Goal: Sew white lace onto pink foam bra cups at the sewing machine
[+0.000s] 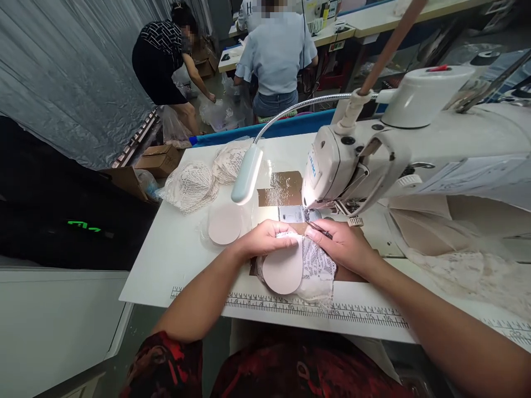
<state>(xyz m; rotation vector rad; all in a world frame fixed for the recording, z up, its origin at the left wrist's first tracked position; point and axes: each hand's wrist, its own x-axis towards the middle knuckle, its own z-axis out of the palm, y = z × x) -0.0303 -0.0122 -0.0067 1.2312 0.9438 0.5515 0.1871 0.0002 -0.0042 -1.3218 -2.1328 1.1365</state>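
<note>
My left hand (271, 239) is closed on a pale, rounded bra pad (284, 271), thumb on top of it. White lace (317, 262) hangs from the pad's right side and spreads over the table edge. My right hand (338, 240) pinches the lace's upper edge and also has small dark thread snips (319, 229) in its grasp. Both hands are just in front of the needle area of a white sewing machine (332, 160). Fingers beneath the fabric are hidden.
A lamp (248, 174) on a bendable neck hangs over the table (166, 260). Lace piles (191, 185) and another round pad (224, 224) lie at the left. More fabric (452, 249) lies at the right. A ruler strip (290, 307) runs along the front. Two people are beyond the table.
</note>
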